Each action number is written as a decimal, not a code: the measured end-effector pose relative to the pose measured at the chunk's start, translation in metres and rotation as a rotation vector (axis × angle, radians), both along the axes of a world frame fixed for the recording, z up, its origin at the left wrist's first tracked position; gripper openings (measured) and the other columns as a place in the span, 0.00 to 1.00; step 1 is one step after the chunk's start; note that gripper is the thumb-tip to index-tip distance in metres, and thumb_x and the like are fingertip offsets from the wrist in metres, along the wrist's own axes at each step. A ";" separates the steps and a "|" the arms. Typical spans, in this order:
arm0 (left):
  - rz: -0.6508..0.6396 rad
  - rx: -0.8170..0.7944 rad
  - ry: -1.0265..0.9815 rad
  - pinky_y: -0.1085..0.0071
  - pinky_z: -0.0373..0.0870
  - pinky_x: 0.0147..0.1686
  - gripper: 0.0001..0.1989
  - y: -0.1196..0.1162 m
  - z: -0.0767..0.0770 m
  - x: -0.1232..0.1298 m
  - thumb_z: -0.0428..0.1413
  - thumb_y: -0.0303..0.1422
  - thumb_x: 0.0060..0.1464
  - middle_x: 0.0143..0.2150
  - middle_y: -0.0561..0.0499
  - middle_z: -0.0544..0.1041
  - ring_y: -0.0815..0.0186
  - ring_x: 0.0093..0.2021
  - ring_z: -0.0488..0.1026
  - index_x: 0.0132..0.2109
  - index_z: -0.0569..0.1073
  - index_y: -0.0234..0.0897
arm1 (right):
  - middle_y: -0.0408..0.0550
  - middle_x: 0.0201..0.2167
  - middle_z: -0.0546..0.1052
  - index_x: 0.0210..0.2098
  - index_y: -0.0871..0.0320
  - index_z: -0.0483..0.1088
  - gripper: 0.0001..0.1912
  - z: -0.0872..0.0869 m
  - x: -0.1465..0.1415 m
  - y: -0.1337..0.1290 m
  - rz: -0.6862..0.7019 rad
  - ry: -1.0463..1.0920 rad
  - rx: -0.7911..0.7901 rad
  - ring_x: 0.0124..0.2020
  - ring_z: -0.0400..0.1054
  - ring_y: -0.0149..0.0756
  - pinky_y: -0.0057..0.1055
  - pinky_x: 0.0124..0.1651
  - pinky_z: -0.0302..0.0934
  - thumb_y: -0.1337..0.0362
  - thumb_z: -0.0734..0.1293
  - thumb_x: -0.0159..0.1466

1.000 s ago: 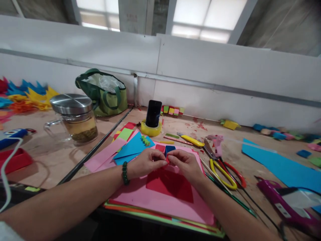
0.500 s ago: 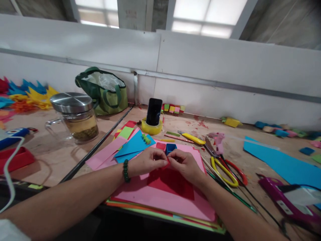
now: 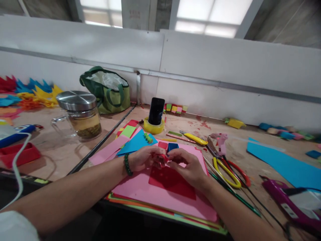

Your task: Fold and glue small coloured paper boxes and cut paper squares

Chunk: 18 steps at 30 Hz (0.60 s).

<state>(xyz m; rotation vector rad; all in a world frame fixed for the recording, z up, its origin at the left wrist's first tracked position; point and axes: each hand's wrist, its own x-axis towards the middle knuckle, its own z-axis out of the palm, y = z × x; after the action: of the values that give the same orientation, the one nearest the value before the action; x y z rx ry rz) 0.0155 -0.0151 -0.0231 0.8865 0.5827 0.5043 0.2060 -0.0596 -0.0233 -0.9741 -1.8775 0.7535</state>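
Note:
My left hand (image 3: 148,158), with a dark green bead bracelet (image 3: 127,164) at its wrist, grips a small red paper piece (image 3: 164,157) in its fingertips. Close on the right, my right hand (image 3: 187,164) has thumb and forefinger at that piece's edge, fingers curved; whether it grips the piece is hard to make out. A red paper sheet (image 3: 173,185) lies beneath on a stack of pink sheets (image 3: 140,192). Just beyond the hands sit a small dark blue paper box (image 3: 173,146) and a pinkish-red one (image 3: 163,145), partly hidden. Little green paper bits (image 3: 148,138) rest on blue paper (image 3: 135,142).
A phone (image 3: 156,111) leans in a yellow tape roll (image 3: 153,128). To the right lie a yellow cutter (image 3: 195,138), yellow-and-red-handled scissors (image 3: 227,170), a pink glue gun (image 3: 221,144) and a purple power strip (image 3: 283,197). Leftward stand a lidded glass mug (image 3: 84,122) and a green bag (image 3: 115,98).
My left hand has turned, showing more of its fingers and the red piece. My right fingers have spread a little. The whole view has shifted slightly.

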 end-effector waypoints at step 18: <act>0.429 1.256 0.400 0.71 0.68 0.40 0.09 -0.010 -0.004 0.005 0.54 0.28 0.55 0.37 0.48 0.80 0.65 0.38 0.74 0.38 0.80 0.36 | 0.47 0.32 0.74 0.33 0.54 0.75 0.07 -0.003 0.001 0.000 -0.053 -0.153 0.296 0.34 0.70 0.33 0.29 0.35 0.66 0.69 0.65 0.63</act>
<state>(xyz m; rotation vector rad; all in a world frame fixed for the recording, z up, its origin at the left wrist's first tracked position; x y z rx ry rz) 0.0208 -0.0256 -0.0276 2.1051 0.8224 1.1401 0.2072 -0.0597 -0.0263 -0.9075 -2.0161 0.3633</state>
